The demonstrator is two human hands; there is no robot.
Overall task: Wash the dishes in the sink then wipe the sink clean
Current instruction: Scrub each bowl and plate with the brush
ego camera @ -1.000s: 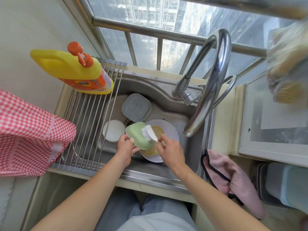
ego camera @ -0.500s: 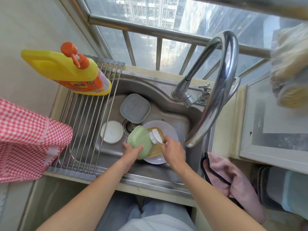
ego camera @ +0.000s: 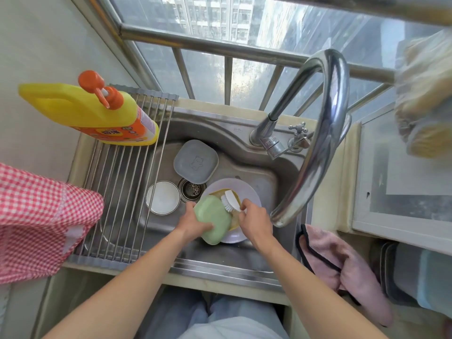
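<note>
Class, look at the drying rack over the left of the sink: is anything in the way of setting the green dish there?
Partly. The yellow detergent bottle lies across the rack's far end. The near rods look bare, and nothing visible lies between them and the green dish, which the left hand holds.

Brushed stainless-steel sink basin (ego camera: 256, 177), dull sheen. Curved chrome faucet (ego camera: 325, 133), mirror-glossy. Square grey plastic dish (ego camera: 195, 161), matt. Rounded green plastic dish (ego camera: 212, 220), smooth satin. Round white ceramic bowl (ego camera: 162, 197), glazed. Yellow plastic detergent bottle (ego camera: 80, 108), glossy. Pink fleecy cloth (ego camera: 347, 267), soft nap.
</note>
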